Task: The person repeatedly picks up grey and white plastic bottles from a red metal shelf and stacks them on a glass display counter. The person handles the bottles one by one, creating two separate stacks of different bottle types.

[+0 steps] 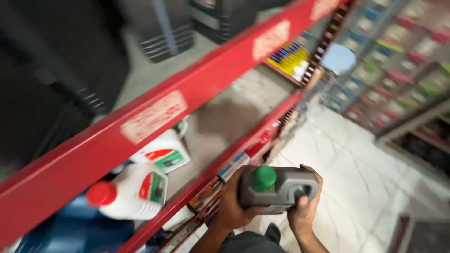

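Note:
Both my hands hold a grey plastic jug [281, 187] with a green screw cap [263, 178], in front of a red metal shelf rack. My left hand [231, 201] grips the cap end of the jug from below. My right hand [305, 206] clasps the handle end, thumb across the recess. On the shelf to the left lie two white jugs with red and green labels, one with a red cap [129, 192], the other [161, 152] behind it.
A red shelf beam [154, 117] runs diagonally across the view, a lower red beam [243, 150] under it. Dark containers [61, 79] stand on the upper shelf. A pale tiled floor [356, 178] lies to the right, with stocked shelves [398, 61] beyond.

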